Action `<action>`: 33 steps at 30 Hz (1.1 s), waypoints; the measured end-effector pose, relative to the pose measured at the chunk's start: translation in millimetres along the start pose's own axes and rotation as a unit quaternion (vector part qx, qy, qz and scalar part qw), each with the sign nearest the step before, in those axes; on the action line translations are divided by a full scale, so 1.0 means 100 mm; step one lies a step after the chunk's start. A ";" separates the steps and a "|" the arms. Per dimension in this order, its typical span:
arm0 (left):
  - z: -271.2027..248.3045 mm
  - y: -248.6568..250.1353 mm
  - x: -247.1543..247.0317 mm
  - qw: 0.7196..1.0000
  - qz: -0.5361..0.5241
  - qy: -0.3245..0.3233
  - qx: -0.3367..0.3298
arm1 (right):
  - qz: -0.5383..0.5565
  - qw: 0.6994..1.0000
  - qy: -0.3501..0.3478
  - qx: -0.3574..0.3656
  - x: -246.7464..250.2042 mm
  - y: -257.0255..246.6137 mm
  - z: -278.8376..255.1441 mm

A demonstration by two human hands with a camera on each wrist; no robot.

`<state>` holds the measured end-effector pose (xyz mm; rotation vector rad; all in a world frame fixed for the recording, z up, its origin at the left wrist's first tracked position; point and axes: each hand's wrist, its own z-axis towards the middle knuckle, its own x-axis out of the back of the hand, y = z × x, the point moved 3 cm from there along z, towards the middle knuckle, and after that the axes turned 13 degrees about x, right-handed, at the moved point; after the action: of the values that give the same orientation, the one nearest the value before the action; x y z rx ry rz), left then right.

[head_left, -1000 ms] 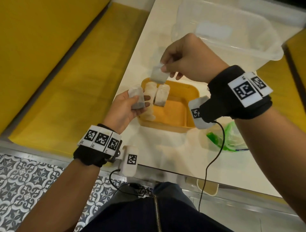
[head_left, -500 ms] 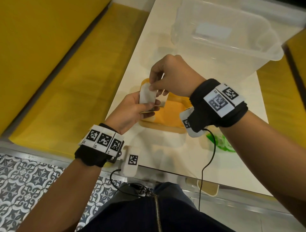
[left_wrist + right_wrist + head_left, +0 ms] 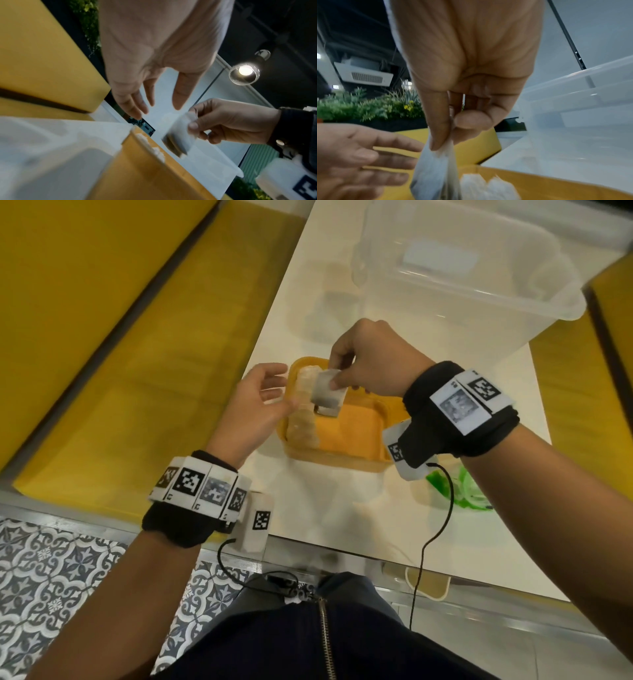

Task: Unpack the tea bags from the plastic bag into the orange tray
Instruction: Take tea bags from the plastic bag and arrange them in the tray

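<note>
My right hand (image 3: pixel 337 380) pinches a white tea bag (image 3: pixel 326 394) by its top edge, between thumb and forefinger, just above the back left of the orange tray (image 3: pixel 346 458). The same tea bag (image 3: pixel 435 170) hangs from the fingertips in the right wrist view, and the tea bag (image 3: pixel 180 136) shows in the left wrist view too. A row of tea bags (image 3: pixel 303 409) lies along the tray's left wall. My left hand (image 3: pixel 263 398) is beside the tray's left edge, fingers spread and empty. The green-edged plastic bag (image 3: pixel 455 491) lies on the table under my right wrist.
A large clear plastic bin (image 3: pixel 462 285) stands on the white table (image 3: pixel 342 515) behind the tray. Yellow bench seats (image 3: pixel 120 337) flank the table on the left and right. The table's front edge is close to my body.
My left hand let go of the tea bag it held and opened, moving left of the tray. My right hand now carries that tea bag over the tray.
</note>
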<state>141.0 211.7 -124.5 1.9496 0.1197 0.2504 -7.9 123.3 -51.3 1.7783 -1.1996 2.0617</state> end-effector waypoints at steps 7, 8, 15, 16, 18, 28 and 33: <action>0.06 -0.20 -0.01 0.995 0.091 0.039 0.027 | -0.016 0.993 -0.076 -0.092 -0.33 0.23 0.13; 0.07 -0.23 -0.02 0.995 0.093 0.032 0.030 | -0.026 0.991 -0.088 -0.099 -0.37 0.25 0.16; 0.10 -0.30 0.00 0.995 0.082 0.023 0.042 | -0.050 0.979 -0.128 -0.150 -0.53 0.38 0.27; 0.10 -0.30 0.00 0.996 0.080 0.022 0.043 | -0.058 0.979 -0.126 -0.152 -0.53 0.39 0.28; 0.10 -0.30 0.01 0.996 0.075 0.016 0.049 | -0.078 0.979 -0.115 -0.151 -0.52 0.41 0.29; 0.06 -0.31 -0.03 0.995 0.071 -0.035 0.058 | -0.053 0.982 -0.074 -0.164 -0.45 0.38 0.18; 0.06 -0.29 0.02 0.996 0.064 0.007 0.057 | 0.006 0.984 0.036 -0.174 0.02 0.34 -0.19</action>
<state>145.4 217.9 -153.2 2.0715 0.0179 0.3482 -42.4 112.5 -64.6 1.5260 -1.4477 1.7688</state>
